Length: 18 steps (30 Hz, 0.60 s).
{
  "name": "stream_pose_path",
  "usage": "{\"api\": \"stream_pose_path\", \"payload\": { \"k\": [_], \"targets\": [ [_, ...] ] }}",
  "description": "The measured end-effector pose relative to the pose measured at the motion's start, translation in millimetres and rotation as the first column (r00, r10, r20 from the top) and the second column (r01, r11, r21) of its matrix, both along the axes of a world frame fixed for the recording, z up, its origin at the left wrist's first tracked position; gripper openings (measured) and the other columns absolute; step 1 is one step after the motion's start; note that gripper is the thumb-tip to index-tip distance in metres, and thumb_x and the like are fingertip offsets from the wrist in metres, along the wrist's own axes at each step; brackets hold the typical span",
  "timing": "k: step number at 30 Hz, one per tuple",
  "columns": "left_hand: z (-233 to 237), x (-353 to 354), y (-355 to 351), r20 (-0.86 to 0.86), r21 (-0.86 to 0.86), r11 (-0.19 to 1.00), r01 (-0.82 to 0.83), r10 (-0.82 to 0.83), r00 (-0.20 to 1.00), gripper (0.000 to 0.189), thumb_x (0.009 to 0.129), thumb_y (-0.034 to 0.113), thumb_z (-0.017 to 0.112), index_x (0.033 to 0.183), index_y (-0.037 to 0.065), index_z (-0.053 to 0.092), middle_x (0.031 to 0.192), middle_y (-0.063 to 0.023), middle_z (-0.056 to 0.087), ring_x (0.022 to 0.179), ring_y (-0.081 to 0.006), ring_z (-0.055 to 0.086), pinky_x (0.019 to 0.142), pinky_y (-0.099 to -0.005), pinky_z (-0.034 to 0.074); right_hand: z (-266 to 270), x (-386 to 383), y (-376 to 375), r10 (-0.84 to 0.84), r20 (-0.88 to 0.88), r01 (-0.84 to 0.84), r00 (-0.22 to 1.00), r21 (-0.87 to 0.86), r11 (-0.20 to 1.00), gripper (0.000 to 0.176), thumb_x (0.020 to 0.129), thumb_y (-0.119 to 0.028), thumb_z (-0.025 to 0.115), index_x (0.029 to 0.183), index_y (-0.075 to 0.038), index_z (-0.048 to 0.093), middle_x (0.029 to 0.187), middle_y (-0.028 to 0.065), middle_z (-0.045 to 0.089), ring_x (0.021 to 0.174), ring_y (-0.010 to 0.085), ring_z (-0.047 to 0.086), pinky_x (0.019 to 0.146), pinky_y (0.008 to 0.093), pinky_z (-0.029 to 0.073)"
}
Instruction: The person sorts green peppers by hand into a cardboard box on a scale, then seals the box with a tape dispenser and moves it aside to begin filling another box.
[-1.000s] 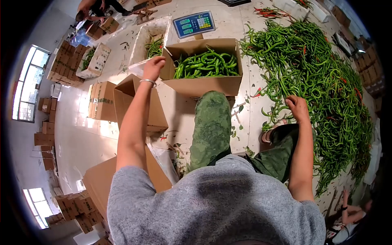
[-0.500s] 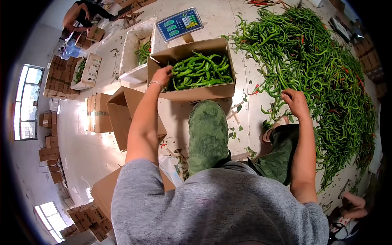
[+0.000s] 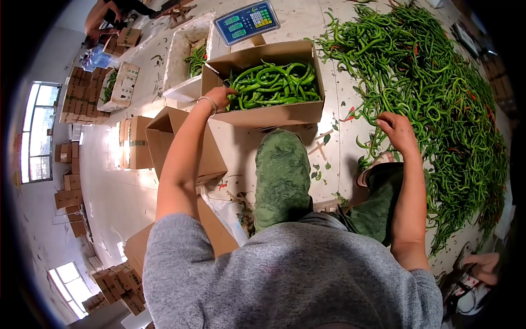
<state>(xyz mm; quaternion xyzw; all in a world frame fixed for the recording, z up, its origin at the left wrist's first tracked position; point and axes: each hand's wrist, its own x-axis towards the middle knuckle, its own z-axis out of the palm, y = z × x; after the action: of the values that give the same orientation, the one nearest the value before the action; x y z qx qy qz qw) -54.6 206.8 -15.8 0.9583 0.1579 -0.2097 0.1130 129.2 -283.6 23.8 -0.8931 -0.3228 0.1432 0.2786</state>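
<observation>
head view: your left hand [image 3: 219, 97] is nearer the boxed green peppers [image 3: 276, 82], which lie right of its fingertips by the carton's [image 3: 274, 115] near left corner; whether it grips one, i cannot tell. your right hand [image 3: 400, 133], loosely open, hangs beside the pepper heap [image 3: 444, 120].

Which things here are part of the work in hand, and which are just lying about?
Apparently in the work:
- left hand, at the peppers in the box
- right hand, beside the pile
- scale, behind the box

Apparently lying about:
- white crate
- carton by the left forearm
- loose leaves
- stacked cartons
</observation>
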Motion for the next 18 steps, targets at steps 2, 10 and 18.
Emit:
{"api": "stream_pose_path", "payload": {
  "k": [2, 10, 18],
  "targets": [
    [-3, -5, -10, -0.076, -0.168, 0.985, -0.024, 0.012, 0.997, 0.041, 0.077, 0.010, 0.064, 0.117, 0.018, 0.059, 0.105, -0.0120, 0.064, 0.095, -0.0266, 0.062, 0.080, -0.0339, 0.049, 0, 1, -2, -0.009, -0.004, 0.009, 1.000, -0.019, 1.000, 0.019, 0.080, -0.020, 0.063, 0.090, -0.004, 0.063, 0.079, 0.0135, 0.064, 0.074, 0.0312, 0.060, 0.067, 0.0377, 0.046],
    [-14, 12, -23, -0.137, 0.011, 0.990, -0.143, 0.143, 0.980, 0.041, 0.069, 0.016, 0.075, 0.109, 0.014, 0.064, 0.102, -0.0126, 0.065, 0.092, -0.0259, 0.062, 0.079, -0.0326, 0.049, -2, 0, 1, 0.010, -0.020, -0.011, 1.000, -0.037, 0.999, 0.019, 0.080, -0.021, 0.062, 0.089, -0.004, 0.063, 0.077, 0.0136, 0.064, 0.072, 0.0314, 0.060, 0.066, 0.0379, 0.046],
    [29, 81, -44, 0.197, 0.143, 0.989, 0.025, -0.053, 0.979, 0.037, 0.077, 0.025, 0.062, 0.113, 0.018, 0.059, 0.121, -0.0102, 0.055, 0.107, -0.0302, 0.055, 0.090, -0.0382, 0.045, -4, 3, -1, 0.010, -0.026, -0.011, 1.000, -0.040, 0.999, 0.018, 0.080, -0.021, 0.063, 0.088, -0.005, 0.063, 0.074, 0.0139, 0.063, 0.070, 0.0319, 0.059, 0.065, 0.0390, 0.046]
  ]
}}
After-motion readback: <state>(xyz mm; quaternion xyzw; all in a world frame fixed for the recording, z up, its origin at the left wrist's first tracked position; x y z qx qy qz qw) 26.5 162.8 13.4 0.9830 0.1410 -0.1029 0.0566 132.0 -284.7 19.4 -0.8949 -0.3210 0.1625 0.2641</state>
